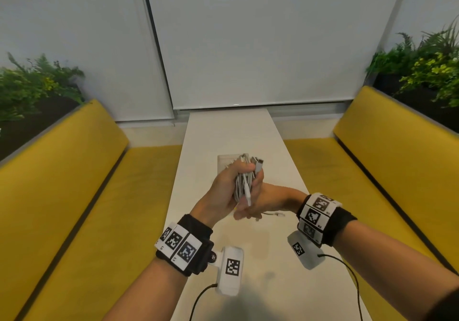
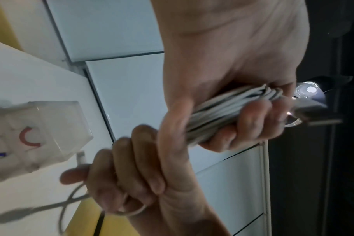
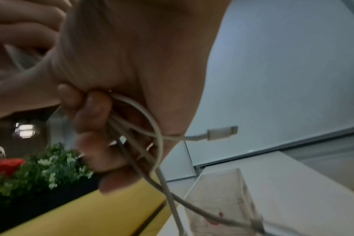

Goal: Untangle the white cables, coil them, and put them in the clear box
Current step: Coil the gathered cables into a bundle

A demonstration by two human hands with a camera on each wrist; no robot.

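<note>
Both busy: left hand (image 1: 224, 191) grips coiled cables (image 1: 244, 184); right hand (image 1: 263, 202) holds loose strand (image 3: 152, 127).

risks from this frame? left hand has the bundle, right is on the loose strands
1. The left hand grips the coiled bundle at its middle only; the loops could spring open if the grip eases.
2. The right hand holds several crossing loose strands; pulling may tighten a snag instead of freeing it.
3. A free connector dangles near the clear box and could catch its rim.
</note>
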